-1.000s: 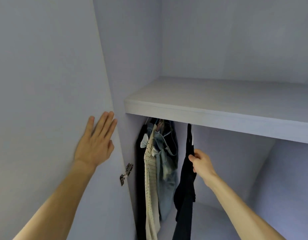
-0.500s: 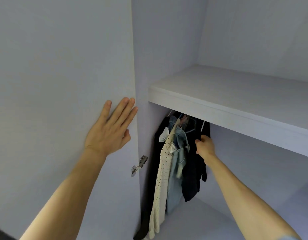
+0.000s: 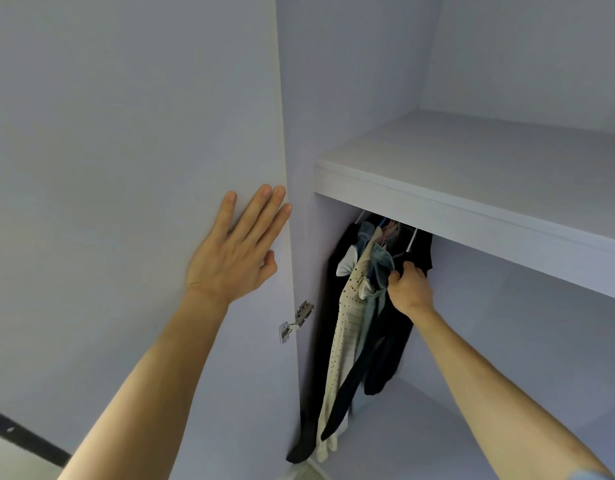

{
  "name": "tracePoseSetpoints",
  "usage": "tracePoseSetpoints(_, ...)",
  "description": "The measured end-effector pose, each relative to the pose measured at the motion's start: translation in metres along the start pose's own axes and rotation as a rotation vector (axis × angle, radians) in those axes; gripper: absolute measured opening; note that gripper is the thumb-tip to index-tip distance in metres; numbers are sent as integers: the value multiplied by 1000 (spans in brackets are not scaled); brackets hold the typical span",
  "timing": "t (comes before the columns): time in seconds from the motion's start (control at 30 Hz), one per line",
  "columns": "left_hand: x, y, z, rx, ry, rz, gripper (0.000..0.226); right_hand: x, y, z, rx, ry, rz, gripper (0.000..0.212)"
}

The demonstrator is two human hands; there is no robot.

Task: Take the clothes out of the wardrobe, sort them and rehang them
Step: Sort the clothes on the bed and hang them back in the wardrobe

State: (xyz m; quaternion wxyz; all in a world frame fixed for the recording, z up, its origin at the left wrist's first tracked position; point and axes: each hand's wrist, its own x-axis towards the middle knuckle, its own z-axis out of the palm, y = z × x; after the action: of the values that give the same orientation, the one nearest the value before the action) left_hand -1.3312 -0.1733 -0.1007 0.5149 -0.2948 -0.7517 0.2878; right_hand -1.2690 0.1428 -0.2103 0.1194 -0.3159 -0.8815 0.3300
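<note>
Several garments hang bunched at the left end of the wardrobe's lower bay: a black garment (image 3: 392, 344), a cream dotted knit (image 3: 347, 327), a light blue denim piece (image 3: 380, 268) and a long black item (image 3: 328, 278) against the side wall. My right hand (image 3: 408, 287) is closed on the top of the black garment, just below its white hanger (image 3: 410, 240). My left hand (image 3: 238, 249) lies flat with spread fingers on the open wardrobe door (image 3: 133, 168), near its edge. The hanging rail is hidden behind the shelf.
A pale shelf (image 3: 472, 188) runs across above the clothes. A metal hinge (image 3: 295, 322) joins the door to the side panel. The wardrobe floor (image 3: 420, 438) lies below the clothes. A dark skirting strip (image 3: 25, 436) shows at lower left.
My right hand has carried the black garment leftward against the other hanging clothes. My left hand has stayed flat on the door while the view shifted.
</note>
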Motion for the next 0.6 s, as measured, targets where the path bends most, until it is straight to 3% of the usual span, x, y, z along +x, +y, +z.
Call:
tracePoseSetpoints(0.2,-4,-2,-16,-141,-115,-22,72,-56,7,-18,16,-137,-52,62)
tracePoseSetpoints(0.37,-58,20,-45,-434,-227,-160,70,-135,2,-29,73,-231,-191,54)
tracePoseSetpoints(0.6,-247,64,-133,-732,-762,-549,61,-270,-21,5,92,-449,-548,35)
